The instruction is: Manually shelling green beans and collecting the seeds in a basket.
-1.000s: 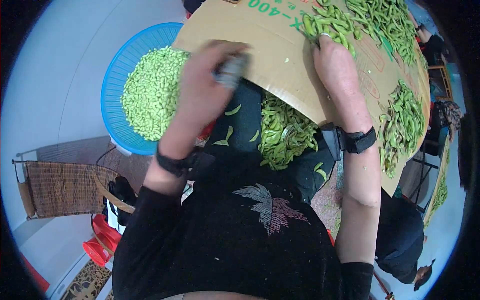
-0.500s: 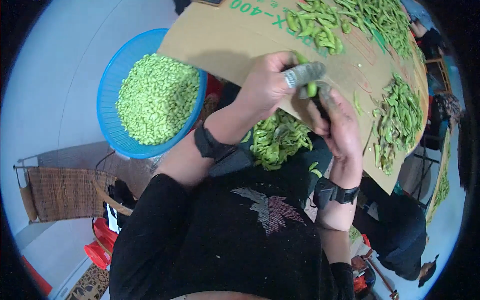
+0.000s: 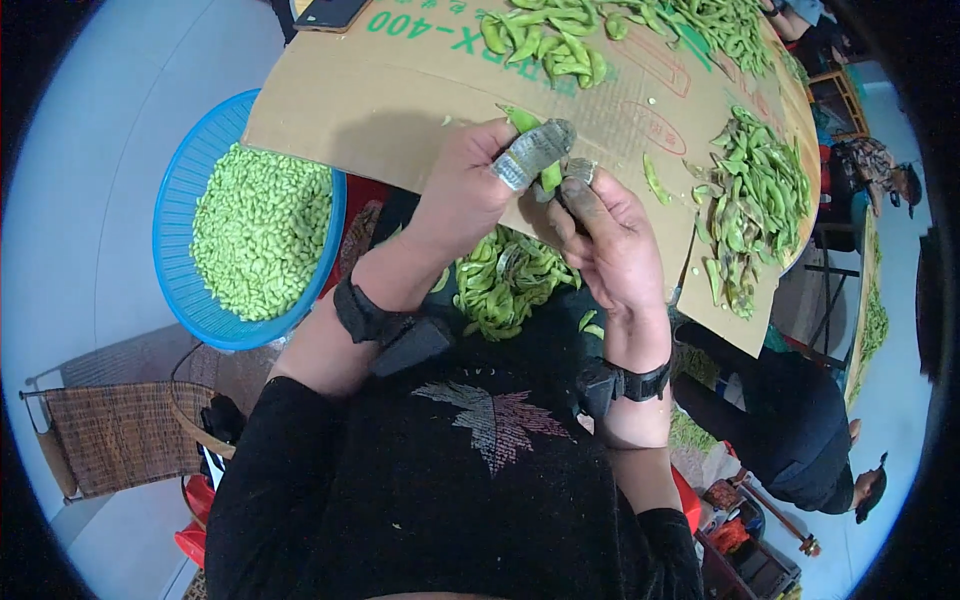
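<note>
A green bean pod is pinched between my two hands, over the near edge of the cardboard. My left hand is closed round it, the thumb wrapped in dirty tape, and a green end of pod sticks out above. My right hand pinches at the pod's lower end with thumb and index finger; a finger there is taped too. Below the hands, a heap of split green pods lies on my lap. A blue plastic basket to the left holds a mound of shelled green beans.
The cardboard sheet covers a round table. Whole pods lie at its far side, and a darker pile of pods at the right. A phone rests at the far left. A wicker chair stands left; another person is at right.
The view has shifted, so the table and basket sit further left in the picture. Both hands stay together on a pod.
</note>
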